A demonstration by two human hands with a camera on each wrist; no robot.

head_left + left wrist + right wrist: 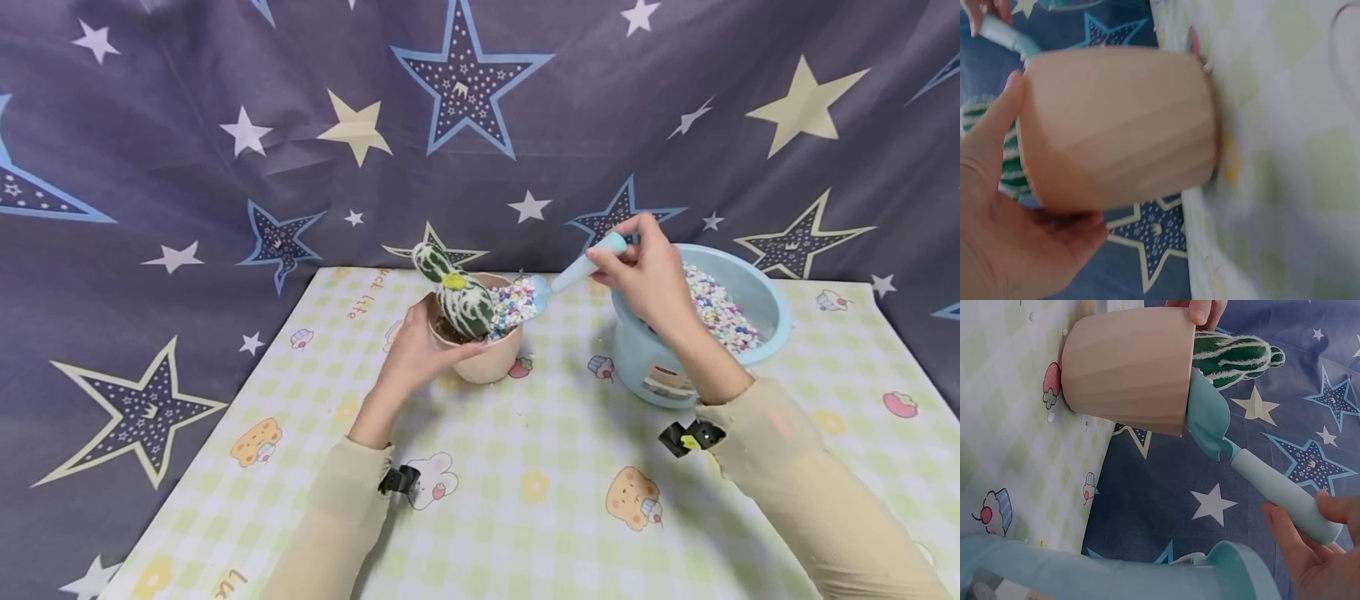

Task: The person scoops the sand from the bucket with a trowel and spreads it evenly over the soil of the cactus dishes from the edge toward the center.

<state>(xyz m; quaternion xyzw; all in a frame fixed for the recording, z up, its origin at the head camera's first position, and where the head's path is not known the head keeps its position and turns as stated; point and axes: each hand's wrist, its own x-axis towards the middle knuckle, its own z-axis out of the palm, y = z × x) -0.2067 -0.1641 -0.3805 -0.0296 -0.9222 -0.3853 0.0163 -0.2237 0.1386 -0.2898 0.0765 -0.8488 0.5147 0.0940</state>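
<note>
A pinkish-beige flowerpot stands on the table with a striped, fuzzy green cactus leaning left in it, a yellow flower on its stem. My left hand grips the pot's left side, thumb along the near rim, as the left wrist view also shows from below. In my right hand is the handle of a light blue trowel. Its blade rests right at the pot's right rim, tilted down toward the cactus. Multicoloured pebbles cover the blade and spread beside the cactus.
To the right stands a light blue bucket with many coloured pebbles inside, below my right forearm. A green-and-white checked cloth covers the table. Behind it hangs a dark curtain with stars.
</note>
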